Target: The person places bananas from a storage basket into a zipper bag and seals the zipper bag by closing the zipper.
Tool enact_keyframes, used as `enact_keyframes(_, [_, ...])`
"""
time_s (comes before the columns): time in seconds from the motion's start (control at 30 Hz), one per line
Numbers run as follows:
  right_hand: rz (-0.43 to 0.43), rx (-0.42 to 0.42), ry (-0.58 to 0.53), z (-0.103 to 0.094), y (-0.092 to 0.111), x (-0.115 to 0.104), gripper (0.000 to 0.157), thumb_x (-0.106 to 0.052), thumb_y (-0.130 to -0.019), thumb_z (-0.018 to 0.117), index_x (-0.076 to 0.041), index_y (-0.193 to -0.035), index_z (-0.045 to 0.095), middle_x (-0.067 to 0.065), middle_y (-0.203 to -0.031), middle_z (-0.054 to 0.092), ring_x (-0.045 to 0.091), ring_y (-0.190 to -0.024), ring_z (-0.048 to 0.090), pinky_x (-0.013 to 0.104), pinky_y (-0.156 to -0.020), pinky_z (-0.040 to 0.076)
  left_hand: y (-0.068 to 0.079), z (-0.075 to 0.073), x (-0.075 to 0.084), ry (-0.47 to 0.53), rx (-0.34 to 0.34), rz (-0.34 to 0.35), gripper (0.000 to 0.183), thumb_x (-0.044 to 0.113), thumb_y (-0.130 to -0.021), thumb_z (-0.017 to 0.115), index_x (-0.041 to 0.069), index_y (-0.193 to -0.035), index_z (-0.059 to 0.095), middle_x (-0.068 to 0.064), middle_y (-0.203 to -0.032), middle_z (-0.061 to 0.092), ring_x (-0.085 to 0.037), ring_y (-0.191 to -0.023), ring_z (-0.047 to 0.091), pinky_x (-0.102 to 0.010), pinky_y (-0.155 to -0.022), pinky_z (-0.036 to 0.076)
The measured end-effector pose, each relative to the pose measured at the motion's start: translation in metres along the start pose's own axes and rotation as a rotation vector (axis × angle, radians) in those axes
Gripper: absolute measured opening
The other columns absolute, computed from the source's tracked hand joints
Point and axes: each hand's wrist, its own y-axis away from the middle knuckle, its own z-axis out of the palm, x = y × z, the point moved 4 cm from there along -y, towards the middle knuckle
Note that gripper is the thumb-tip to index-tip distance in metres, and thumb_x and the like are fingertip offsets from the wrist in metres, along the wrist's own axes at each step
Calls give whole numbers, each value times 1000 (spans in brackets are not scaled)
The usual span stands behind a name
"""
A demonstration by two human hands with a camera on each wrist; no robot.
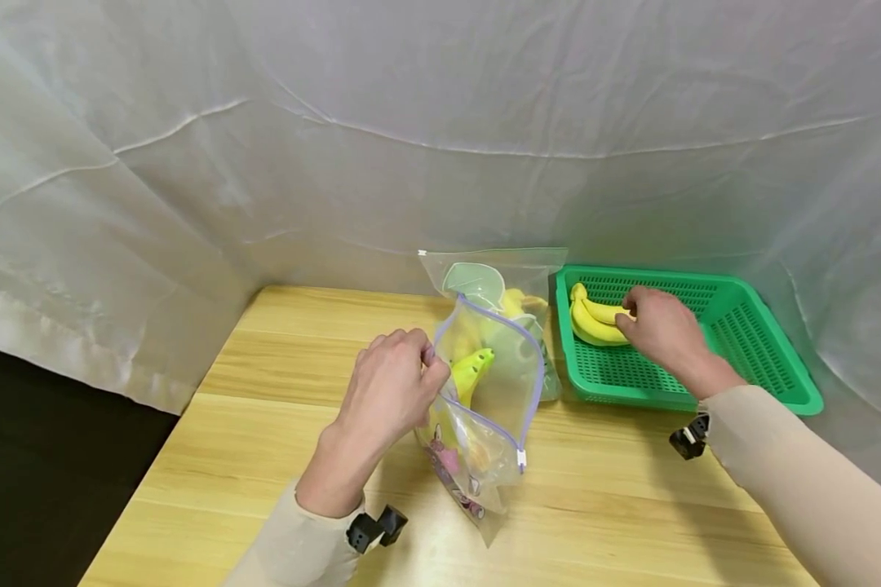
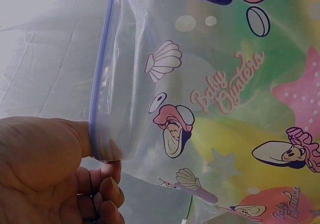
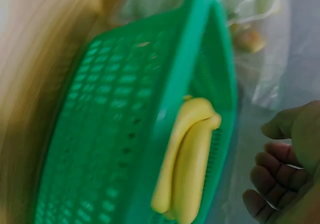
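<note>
My left hand (image 1: 392, 383) pinches the rim of a clear zip bag (image 1: 495, 481) with a purple zip and a white slider. The bag's mouth gapes, and a yellow-green, dark-spotted piece (image 1: 471, 371) shows inside. Cartoon oysters and shells are printed on the bag (image 2: 135, 99) in the left wrist view. Over the green basket (image 1: 767, 342) is my right hand (image 1: 664, 330), its fingers loosely bent. A bunch of yellow bananas (image 1: 593, 328) lies in the basket's left part. In the right wrist view the hand (image 3: 295, 169) is apart from the bananas (image 3: 187, 159).
Behind the held bag lies another clear zip bag (image 1: 495, 259) with pale green and yellow things inside, beside the basket's left wall. All stand on a wooden table (image 1: 264, 456). A grey sheet (image 1: 411, 106) hangs behind and at the sides.
</note>
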Motion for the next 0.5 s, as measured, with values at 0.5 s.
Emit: enact_keyframes(0.5, [-125,-12,271,47,-22,29,70,-26,-87,86,12,-130,46,39,-129,53,57,-119,51,73,-98,43,-1,2,-4,24,-24,3,13,19,-89,57,16,-77,56,4,-71,54,-20,-76,55,-39,-78,45])
